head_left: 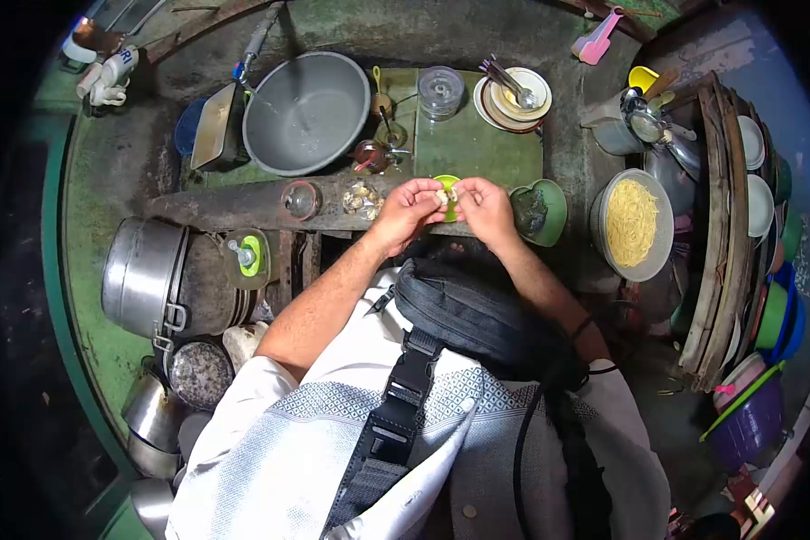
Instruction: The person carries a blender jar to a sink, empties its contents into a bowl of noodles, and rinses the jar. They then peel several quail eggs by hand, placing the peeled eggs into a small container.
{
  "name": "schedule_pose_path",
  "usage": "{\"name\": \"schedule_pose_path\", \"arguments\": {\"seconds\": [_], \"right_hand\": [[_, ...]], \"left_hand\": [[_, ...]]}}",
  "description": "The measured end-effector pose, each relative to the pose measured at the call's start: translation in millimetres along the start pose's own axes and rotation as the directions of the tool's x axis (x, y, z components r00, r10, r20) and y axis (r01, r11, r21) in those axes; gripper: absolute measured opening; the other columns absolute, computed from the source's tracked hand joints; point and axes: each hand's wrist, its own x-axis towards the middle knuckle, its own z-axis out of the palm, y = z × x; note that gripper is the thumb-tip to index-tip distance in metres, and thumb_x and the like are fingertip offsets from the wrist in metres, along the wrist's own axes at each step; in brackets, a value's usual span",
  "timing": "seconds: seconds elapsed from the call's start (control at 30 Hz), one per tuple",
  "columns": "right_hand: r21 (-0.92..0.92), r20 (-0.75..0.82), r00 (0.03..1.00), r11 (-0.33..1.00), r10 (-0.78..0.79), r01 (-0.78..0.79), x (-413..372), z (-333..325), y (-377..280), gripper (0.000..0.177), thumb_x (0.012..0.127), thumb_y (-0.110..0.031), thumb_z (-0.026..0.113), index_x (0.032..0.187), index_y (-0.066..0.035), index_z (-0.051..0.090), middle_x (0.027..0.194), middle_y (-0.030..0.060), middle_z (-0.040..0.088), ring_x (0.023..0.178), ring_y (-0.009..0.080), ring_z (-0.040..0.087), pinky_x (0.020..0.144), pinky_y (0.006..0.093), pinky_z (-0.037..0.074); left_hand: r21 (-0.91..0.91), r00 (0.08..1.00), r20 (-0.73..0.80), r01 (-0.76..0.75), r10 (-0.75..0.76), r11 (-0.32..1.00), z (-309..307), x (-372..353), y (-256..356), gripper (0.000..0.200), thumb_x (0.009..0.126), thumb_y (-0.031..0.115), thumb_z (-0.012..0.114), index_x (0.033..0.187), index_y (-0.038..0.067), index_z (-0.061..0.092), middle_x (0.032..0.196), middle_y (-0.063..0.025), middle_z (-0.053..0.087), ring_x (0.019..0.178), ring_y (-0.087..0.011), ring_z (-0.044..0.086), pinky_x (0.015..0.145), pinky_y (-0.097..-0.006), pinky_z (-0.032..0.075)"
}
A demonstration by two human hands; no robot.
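My left hand (407, 216) and my right hand (489, 212) are close together at the front edge of the counter, fingertips pinched. Between them are small pale pieces (443, 196), possibly garlic cloves; too small to be sure. Right behind the fingertips shows a small bright green dish (449, 181), partly hidden by my hands. To the left of my left hand stands a clear container with pale pieces (362, 200) in it. A green scoop-shaped bowl (556, 216) with dark contents lies to the right of my right hand.
A large grey basin (307, 112) sits at the back left beneath a tap. Stacked plates (516, 101) with spoons are at the back. On the right, a colander (610, 256) holds yellow noodles (633, 223) beside a wooden rack (713, 234). Metal pots (144, 274) crowd the left.
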Motion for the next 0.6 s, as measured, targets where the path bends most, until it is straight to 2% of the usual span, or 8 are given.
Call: {"name": "schedule_pose_path", "arguments": {"seconds": [0.03, 0.1, 0.13, 0.37, 0.43, 0.47, 0.5, 0.6], "right_hand": [[0.0, 0.0, 1.0, 1.0, 0.0, 0.0, -0.4, 1.3, 0.3, 0.012, 0.087, -0.005, 0.059, 0.092, 0.006, 0.06, 0.076, 0.0083, 0.064, 0.061, 0.0106, 0.061, 0.053, 0.0239, 0.05], [-0.246, -0.008, 0.959, 0.93, -0.284, 0.273, -1.0, 4.4, 1.2, 0.011, 0.082, -0.003, 0.063, 0.087, 0.006, 0.062, 0.077, 0.011, 0.065, 0.062, 0.0138, 0.063, 0.055, 0.0262, 0.052], [-0.335, -0.03, 0.962, 0.909, -0.272, 0.247, -4.6, 6.9, -10.6, 0.01, 0.077, -0.002, 0.065, 0.084, 0.006, 0.063, 0.077, 0.0137, 0.065, 0.064, 0.0169, 0.065, 0.058, 0.0281, 0.053], [-0.476, -0.016, 0.936, 0.826, -0.352, 0.302, -4.2, 6.2, -10.5, 0.007, 0.078, -0.002, 0.064, 0.081, 0.004, 0.062, 0.075, 0.0138, 0.064, 0.062, 0.0182, 0.065, 0.056, 0.0293, 0.051], [-0.468, -0.026, 0.954, 0.847, -0.299, 0.252, -0.9, 4.3, -2.1, 0.006, 0.079, -0.003, 0.063, 0.079, 0.003, 0.061, 0.074, 0.0126, 0.064, 0.061, 0.0178, 0.064, 0.056, 0.0296, 0.051], [-0.295, -0.027, 0.983, 0.941, -0.18, 0.164, 0.8, 4.9, 4.0, 0.007, 0.082, -0.004, 0.062, 0.082, 0.002, 0.06, 0.072, 0.0087, 0.064, 0.061, 0.0126, 0.062, 0.055, 0.027, 0.05], [-0.295, -0.027, 0.983, 0.941, -0.18, 0.164, 1.7, 2.6, 9.3, 0.007, 0.082, -0.004, 0.062, 0.082, 0.002, 0.06, 0.072, 0.0087, 0.064, 0.061, 0.0126, 0.062, 0.055, 0.027, 0.05], [0.024, 0.059, 0.998, 1.0, 0.003, -0.005, 3.5, -1.3, 14.7, 0.007, 0.086, -0.004, 0.058, 0.088, 0.002, 0.057, 0.074, 0.0026, 0.062, 0.064, 0.0045, 0.056, 0.056, 0.0213, 0.047]], "left_hand": [[0.068, 0.999, -0.012, -0.035, 0.036, 0.997, 0.7, 0.4, -1.2, 0.021, 0.091, 0.007, 0.057, 0.111, 0.004, 0.053, 0.097, -0.0054, 0.063, 0.084, -0.0125, 0.063, 0.075, -0.0257, 0.053], [0.076, 0.998, -0.025, -0.049, 0.051, 0.996, 2.3, 1.8, -3.2, 0.021, 0.091, 0.008, 0.059, 0.111, 0.004, 0.053, 0.095, -0.0047, 0.063, 0.083, -0.0114, 0.062, 0.075, -0.0249, 0.053], [0.115, 0.997, -0.038, -0.063, 0.068, 0.991, 4.1, 1.9, -2.4, 0.022, 0.09, 0.008, 0.059, 0.111, 0.003, 0.053, 0.094, -0.0044, 0.063, 0.082, -0.0109, 0.062, 0.075, -0.0246, 0.052], [0.235, 0.987, -0.085, -0.112, 0.135, 0.965, 9.9, 2.6, -3.7, 0.02, 0.089, 0.008, 0.061, 0.107, 0.003, 0.054, 0.093, -0.0037, 0.063, 0.081, -0.0099, 0.061, 0.074, -0.0237, 0.052], [0.133, 0.994, -0.067, -0.077, 0.086, 0.988, 9.9, 1.3, -1.8, 0.02, 0.09, 0.008, 0.06, 0.108, 0.003, 0.053, 0.094, -0.0045, 0.063, 0.082, -0.0107, 0.062, 0.074, -0.0246, 0.053], [0.07, 0.995, -0.082, -0.056, 0.062, 0.996, 11.4, -0.5, -0.3, 0.02, 0.091, 0.007, 0.057, 0.11, 0.003, 0.052, 0.095, -0.0059, 0.064, 0.082, -0.0121, 0.063, 0.073, -0.0257, 0.054], [0.07, 0.995, -0.082, -0.056, 0.062, 0.996, 11.3, -1.2, 1.0, 0.02, 0.091, 0.007, 0.057, 0.11, 0.003, 0.052, 0.095, -0.0059, 0.064, 0.082, -0.0121, 0.063, 0.073, -0.0257, 0.054], [-0.164, 0.999, -0.008, 0.037, -0.038, 0.986, 7.0, -2.0, 4.1, 0.018, 0.092, 0.004, 0.053, 0.11, 0.003, 0.052, 0.097, -0.0101, 0.063, 0.084, -0.0154, 0.065, 0.071, -0.0274, 0.055]]}}
